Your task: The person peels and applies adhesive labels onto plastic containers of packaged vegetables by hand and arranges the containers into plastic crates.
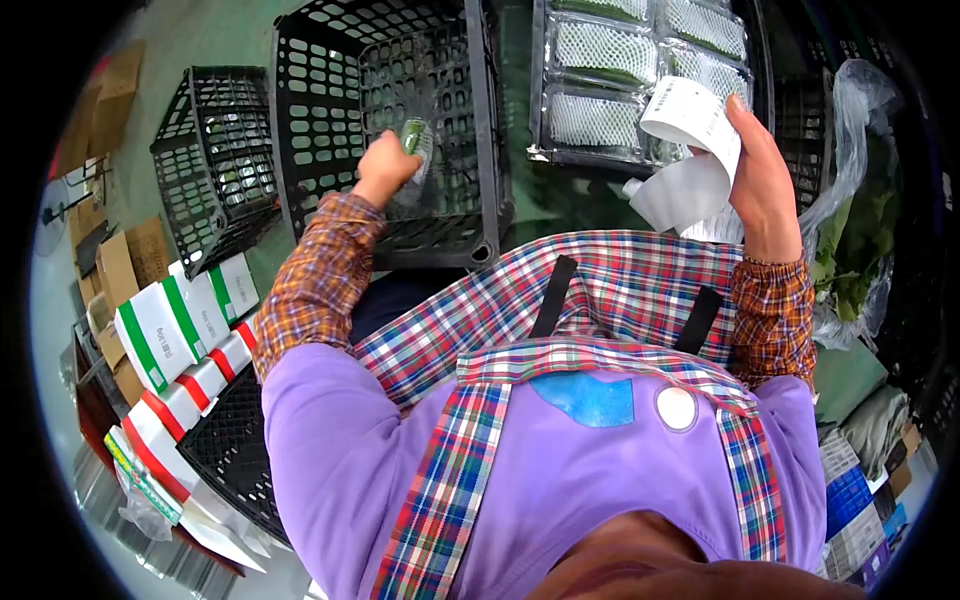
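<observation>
My left hand [388, 168] is closed on a small clear pack [418, 145] with something green and white netting in it. It is inside a black plastic crate [482, 130], above more clear packs that are hard to make out. In my right hand [762, 170] is a curling strip of white labels [690, 115] with print on it, pinched between thumb and fingers. The strip hangs over the near edge of a second black crate [590, 157], where several packs of green vegetables [600, 120] in white foam netting lie in rows.
A smaller black crate [215, 155] stands at the left with packs inside. White cartons with green [165, 330] and red stripes [195, 385] are stacked below it. At the right, a clear plastic bag [855, 220] holds leafy greens. Cardboard boxes [115, 90] line the far left.
</observation>
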The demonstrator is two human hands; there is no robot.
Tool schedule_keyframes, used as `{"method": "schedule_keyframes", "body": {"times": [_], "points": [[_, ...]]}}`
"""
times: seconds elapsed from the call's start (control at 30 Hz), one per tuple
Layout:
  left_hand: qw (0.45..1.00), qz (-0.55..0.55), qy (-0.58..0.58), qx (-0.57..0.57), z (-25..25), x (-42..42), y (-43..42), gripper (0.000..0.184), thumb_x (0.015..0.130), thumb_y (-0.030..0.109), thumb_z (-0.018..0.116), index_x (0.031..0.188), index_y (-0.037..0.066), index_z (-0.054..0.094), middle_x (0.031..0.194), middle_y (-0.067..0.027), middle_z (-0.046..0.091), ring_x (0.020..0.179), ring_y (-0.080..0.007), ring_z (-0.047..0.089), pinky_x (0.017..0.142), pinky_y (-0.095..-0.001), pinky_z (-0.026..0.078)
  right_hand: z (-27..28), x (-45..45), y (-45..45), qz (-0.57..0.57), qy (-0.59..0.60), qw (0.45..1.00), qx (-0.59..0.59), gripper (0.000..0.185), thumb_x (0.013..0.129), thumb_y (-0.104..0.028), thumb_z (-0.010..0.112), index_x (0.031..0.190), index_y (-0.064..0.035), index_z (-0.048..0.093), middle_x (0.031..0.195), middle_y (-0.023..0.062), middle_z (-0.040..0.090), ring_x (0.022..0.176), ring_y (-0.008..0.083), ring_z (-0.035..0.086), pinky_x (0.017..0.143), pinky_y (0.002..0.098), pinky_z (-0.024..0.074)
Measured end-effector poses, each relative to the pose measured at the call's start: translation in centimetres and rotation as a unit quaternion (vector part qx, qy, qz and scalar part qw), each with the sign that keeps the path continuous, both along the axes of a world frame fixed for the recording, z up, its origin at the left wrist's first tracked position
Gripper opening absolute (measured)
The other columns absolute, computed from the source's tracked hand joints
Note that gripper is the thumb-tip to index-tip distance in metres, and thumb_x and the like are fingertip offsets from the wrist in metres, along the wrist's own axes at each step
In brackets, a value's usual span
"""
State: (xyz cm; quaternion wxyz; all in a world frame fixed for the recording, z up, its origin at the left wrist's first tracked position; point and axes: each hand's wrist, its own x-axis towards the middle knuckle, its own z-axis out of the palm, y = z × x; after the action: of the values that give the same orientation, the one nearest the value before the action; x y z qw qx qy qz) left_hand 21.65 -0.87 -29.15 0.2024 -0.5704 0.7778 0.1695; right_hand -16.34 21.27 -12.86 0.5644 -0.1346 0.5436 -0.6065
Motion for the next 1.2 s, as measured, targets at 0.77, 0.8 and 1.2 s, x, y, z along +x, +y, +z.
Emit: {"method": "schedule_keyframes", "body": {"times": [0.77, 0.8, 1.2], "points": [[0.986, -0.135, 0.026, 0.09, -8.8, -2.5, -0.5, 0.081, 0.074, 0.034, 0.074, 0.14, 0.011, 0.033, 0.142, -0.0279, 0.029, 0.122, -0.0432, 0.043, 0.101, -0.0438, 0.039, -1.6, 0.2, 2.0, -0.028, 0.146, 0.988, -0.03, 0.023, 0.095, -0.026, 0.054, 0.09, -0.0039, 0.061, 0.082, -0.0032, 0.056, 0.071, 0.002, 0.048, 0.061, 0.0177, 0.0389], [0.981, -0.148, 0.125, -0.003, -7.1, -3.3, -2.5, 0.068, 0.077, 0.032, 0.072, 0.133, 0.007, 0.043, 0.132, -0.0258, 0.041, 0.116, -0.0402, 0.049, 0.097, -0.0418, 0.041, -1.4, 0.5, 1.8, -0.032, 0.182, 0.981, -0.055, 0.022, 0.095, -0.023, 0.055, 0.088, -0.0031, 0.06, 0.082, -0.0033, 0.056, 0.072, 0.0024, 0.048, 0.063, 0.0179, 0.039], [0.757, -0.072, 0.548, 0.35, 18.2, -20.7, 5.8, 0.028, 0.09, 0.014, 0.06, 0.112, -0.003, 0.057, 0.101, -0.0068, 0.063, 0.09, -0.0105, 0.058, 0.078, -0.0239, 0.047, -0.5, 1.0, 1.1, 0.049, 0.285, 0.946, -0.147, 0.017, 0.089, -0.014, 0.062, 0.083, 0.0014, 0.061, 0.089, 0.0023, 0.062, 0.075, 0.0061, 0.054, 0.065, 0.0203, 0.0442]]}}
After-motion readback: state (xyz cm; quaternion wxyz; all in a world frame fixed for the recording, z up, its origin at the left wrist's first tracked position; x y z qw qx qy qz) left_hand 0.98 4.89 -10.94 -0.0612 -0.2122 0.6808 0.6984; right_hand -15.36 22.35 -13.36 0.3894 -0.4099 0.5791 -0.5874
